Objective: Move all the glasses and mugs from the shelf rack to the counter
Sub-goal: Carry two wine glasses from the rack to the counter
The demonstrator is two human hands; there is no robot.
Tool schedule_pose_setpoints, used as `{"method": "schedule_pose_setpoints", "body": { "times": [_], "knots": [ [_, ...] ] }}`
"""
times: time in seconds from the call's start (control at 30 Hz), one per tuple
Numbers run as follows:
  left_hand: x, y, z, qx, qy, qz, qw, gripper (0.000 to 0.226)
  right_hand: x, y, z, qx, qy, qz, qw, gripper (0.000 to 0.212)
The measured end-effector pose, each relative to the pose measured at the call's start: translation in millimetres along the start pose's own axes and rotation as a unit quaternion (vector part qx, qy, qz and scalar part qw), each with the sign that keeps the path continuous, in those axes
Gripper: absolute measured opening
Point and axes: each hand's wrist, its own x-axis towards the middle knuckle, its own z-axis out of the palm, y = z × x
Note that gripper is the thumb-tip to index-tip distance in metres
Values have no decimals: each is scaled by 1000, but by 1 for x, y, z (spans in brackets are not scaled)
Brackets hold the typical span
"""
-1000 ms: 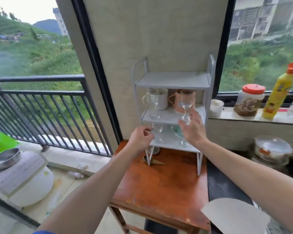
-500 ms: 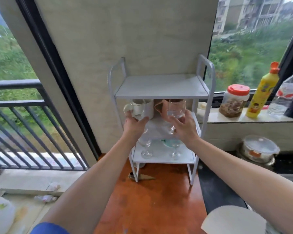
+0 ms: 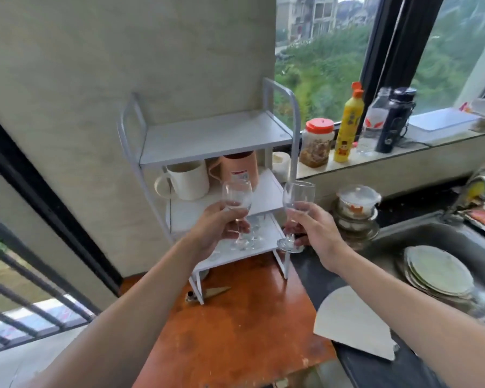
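Note:
A white three-tier shelf rack (image 3: 283,135) stands on a brown wooden table (image 3: 235,331). My left hand (image 3: 216,231) grips a clear wine glass (image 3: 237,196) by its stem, in front of the rack. My right hand (image 3: 311,231) holds a second wine glass (image 3: 298,194) by the stem, out past the rack's right side above the dark counter (image 3: 308,273). On the middle tier stand a white mug (image 3: 186,180) and a pink mug (image 3: 240,166). More clear glasses (image 3: 254,236) sit on the bottom tier, partly hidden by my left hand.
A metal sink (image 3: 398,242) with stacked plates (image 3: 440,271) lies at right. A lidded glass bowl (image 3: 357,201) sits on the counter behind. A jar (image 3: 317,142), a yellow bottle (image 3: 347,127) and a black flask (image 3: 394,121) line the window ledge. A white fan-shaped board (image 3: 353,323) rests on the counter.
Both hands have lifted a wine glass off the middle tier and drawn it out toward me. The right glass has moved rightward clear of the rack. The view has swung right.

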Motion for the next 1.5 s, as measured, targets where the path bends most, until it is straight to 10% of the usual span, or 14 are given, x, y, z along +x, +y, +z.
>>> {"method": "schedule_pose_setpoints", "body": {
  "times": [0.77,1.5],
  "knots": [
    [-96,-114,517,26,-416,-163,894,12,-359,39,-417,10,376,120,919,35],
    [-136,-126,1028,160,-652,-174,721,27,-562,36,-789,75,662,108,737,28]
  ]
}}
